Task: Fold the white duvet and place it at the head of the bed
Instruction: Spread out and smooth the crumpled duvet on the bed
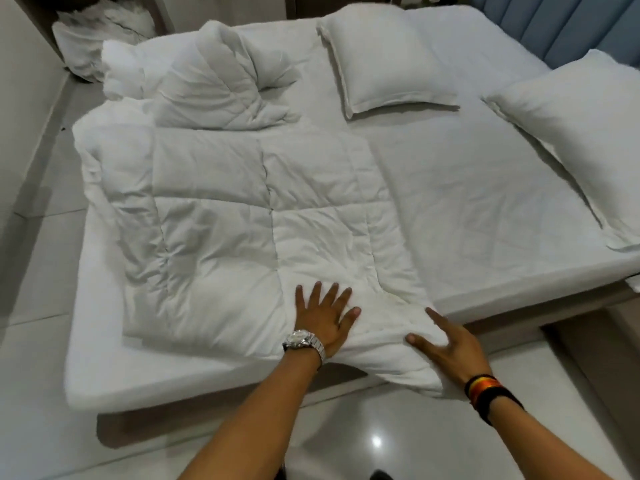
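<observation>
The white quilted duvet (221, 216) lies partly folded across the left half of the bed (485, 209), its far end bunched up near the upper left. One corner hangs over the near edge of the mattress. My left hand (323, 315), with a watch on the wrist, presses flat on the duvet near that edge, fingers spread. My right hand (446, 344), wearing striped wristbands, rests with spread fingers against the overhanging corner, thumb and fingers around a fold of it. The blue padded headboard (568, 26) is at the upper right.
Two white pillows lie on the sheet: one (384, 60) at the far middle, one (575, 140) at the right by the headboard. A heap of white linen (90, 39) sits on the floor at the far left. Glossy tiled floor (374, 441) surrounds the bed.
</observation>
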`<action>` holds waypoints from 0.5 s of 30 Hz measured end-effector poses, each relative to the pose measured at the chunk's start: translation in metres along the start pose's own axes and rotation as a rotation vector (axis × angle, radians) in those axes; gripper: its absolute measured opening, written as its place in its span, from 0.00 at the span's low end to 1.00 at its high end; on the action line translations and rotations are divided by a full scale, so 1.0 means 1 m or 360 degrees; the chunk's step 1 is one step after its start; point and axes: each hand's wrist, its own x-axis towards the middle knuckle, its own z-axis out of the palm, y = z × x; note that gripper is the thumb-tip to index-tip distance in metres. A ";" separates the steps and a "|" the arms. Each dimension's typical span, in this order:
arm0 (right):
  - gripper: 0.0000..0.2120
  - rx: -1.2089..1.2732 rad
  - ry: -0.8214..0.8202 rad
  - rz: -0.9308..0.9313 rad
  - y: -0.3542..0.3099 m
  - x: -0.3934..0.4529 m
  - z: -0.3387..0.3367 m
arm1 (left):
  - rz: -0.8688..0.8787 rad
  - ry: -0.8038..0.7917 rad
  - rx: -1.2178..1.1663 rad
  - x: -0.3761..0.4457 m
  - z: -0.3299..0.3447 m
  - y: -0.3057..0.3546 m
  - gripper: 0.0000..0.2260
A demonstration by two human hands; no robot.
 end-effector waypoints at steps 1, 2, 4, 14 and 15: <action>0.59 -0.0038 -0.0024 0.0054 0.012 -0.007 0.008 | 0.0008 -0.0020 0.0021 -0.014 0.011 0.006 0.34; 0.59 -0.0083 -0.0020 0.0102 0.020 -0.013 0.017 | 0.0009 0.0009 0.0022 -0.028 0.019 0.008 0.32; 0.59 -0.0165 0.0121 0.0125 0.019 -0.017 0.039 | -0.0002 0.0210 0.0021 -0.059 0.024 -0.006 0.30; 0.48 -0.0645 -0.0022 -0.1010 -0.162 -0.026 0.164 | -0.1077 0.1003 -0.0861 -0.165 -0.010 -0.224 0.56; 0.47 -0.0655 -0.0060 -0.1065 -0.178 -0.023 0.177 | -0.1082 0.1008 -0.0974 -0.159 -0.015 -0.240 0.60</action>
